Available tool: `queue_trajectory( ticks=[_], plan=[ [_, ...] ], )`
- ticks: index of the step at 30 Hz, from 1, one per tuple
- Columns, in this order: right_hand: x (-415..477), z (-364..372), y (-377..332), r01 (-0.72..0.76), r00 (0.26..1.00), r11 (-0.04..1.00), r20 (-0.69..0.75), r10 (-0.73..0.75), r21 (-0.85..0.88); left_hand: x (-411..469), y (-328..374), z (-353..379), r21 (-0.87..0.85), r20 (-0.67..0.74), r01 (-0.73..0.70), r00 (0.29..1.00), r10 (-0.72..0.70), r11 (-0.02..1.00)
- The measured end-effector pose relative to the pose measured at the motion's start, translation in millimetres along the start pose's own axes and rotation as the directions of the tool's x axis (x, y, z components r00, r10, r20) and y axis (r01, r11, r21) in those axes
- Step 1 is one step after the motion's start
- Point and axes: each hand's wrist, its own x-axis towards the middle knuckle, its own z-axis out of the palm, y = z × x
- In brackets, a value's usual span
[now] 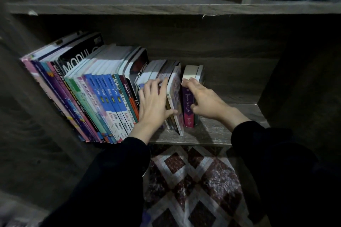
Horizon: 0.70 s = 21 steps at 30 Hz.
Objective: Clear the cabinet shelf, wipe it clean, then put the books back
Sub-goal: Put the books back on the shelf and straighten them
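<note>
A packed row of books (103, 94) fills the shelf (221, 131) from the left wall (27, 116) at 9 o'clock to the middle, so the only way in there is over their tops, where free room runs up to the upper shelf board (129, 5) at 12 o'clock. A narrow gap stands between the tilted floral book (176, 94) and the purple book (188, 105). The left hand (153, 105) and right hand (204, 101) front either side of it. At 3 o'clock, bare shelf runs to the side wall (295, 79). Behind the small books there seems to be room, though it is dark.
</note>
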Motion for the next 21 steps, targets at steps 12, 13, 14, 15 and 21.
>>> queue_trajectory(
  ticks=[12,13,14,15,21],
  plan=[
    [2.4,2.1,-1.9,0.023,0.999,0.999,-0.022,-0.024,-0.041,7.4,21.9,29.6,-0.007,-0.095,0.179,0.979,-0.179,0.984],
    [3.5,3.0,-2.2,0.03,0.999,0.999,-0.026,-0.031,-0.044,7.0,21.3,33.1,0.008,-0.089,0.18,0.98,-0.179,0.984],
    [4.8,4.0,-2.3,0.036,0.999,0.998,-0.028,-0.037,-0.044,6.6,20.5,35.5,0.035,-0.1,0.183,0.979,-0.178,0.983],
    [6.2,5.1,-2.5,0.041,0.999,0.998,-0.029,-0.042,-0.044,6.2,19.9,37.8,0.057,-0.125,0.193,0.975,-0.185,0.98],
    [12.2,8.3,-2.3,0.058,0.997,0.998,-0.047,-0.06,-0.037,7.0,27.1,47.9,0.001,-0.21,0.251,0.947,-0.245,0.968]
  ],
)
